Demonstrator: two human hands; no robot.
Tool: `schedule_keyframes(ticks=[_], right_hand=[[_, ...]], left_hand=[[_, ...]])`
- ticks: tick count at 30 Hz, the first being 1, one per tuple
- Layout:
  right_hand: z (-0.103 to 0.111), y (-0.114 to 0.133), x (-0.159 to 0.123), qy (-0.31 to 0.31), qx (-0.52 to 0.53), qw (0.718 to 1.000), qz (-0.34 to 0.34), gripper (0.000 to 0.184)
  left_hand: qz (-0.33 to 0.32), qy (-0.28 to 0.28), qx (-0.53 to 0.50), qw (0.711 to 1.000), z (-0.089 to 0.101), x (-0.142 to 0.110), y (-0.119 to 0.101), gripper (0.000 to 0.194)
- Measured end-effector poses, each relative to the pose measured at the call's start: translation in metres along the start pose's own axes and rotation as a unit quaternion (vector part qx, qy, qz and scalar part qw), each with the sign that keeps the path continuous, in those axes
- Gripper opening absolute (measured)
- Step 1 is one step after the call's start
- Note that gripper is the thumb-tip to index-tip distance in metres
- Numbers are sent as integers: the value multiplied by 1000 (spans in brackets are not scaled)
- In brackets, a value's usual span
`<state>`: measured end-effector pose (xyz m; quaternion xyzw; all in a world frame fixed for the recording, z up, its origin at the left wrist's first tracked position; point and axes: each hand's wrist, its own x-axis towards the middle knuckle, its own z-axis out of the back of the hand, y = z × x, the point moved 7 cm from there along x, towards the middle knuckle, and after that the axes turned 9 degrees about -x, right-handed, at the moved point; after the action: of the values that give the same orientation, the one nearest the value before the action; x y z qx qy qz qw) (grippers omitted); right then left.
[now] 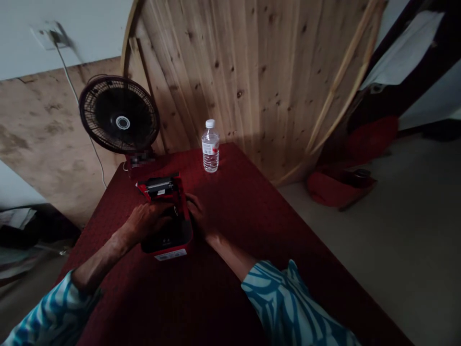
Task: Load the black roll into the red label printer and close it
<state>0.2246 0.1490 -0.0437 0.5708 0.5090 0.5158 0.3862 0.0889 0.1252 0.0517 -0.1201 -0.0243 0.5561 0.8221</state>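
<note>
A red and black label printer (167,242) sits on the dark red table with its lid (159,185) raised toward the back. A white label with print is stuck on its front face. My left hand (149,221) reaches over the left edge into the printer's dark open compartment. Its fingertips are lost in shadow, so what they touch there is hidden. Against the printer's right side lies my right hand (199,216), fingers bent along the wall and gripping it. A clear water bottle (211,151) with a white cap stands upright behind and to the right of the printer.
A dark fan (120,115) stands at the table's back left corner, near a cable running up to a wall socket (50,36). A large round wooden board (248,81) leans behind the table (252,206). Red objects (333,190) lie on the floor at right.
</note>
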Motion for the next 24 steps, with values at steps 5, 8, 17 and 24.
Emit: schedule_keyframes(ticks=[5, 8, 17, 24], right_hand=[[0, 2, 1, -3, -1, 1000, -4, 33], [0, 2, 2, -2, 0, 1000, -3, 32], [1, 0, 1, -6, -1, 1000, 17, 34], [3, -2, 1, -9, -16, 1000, 17, 36]], left_hand=[[-24, 92, 6, 995, -14, 21, -6, 26], [-38, 109, -7, 993, -18, 25, -3, 23], [-45, 9, -246, 968, 10, -36, 10, 36], [-95, -102, -246, 959, 5, -43, 5, 26]])
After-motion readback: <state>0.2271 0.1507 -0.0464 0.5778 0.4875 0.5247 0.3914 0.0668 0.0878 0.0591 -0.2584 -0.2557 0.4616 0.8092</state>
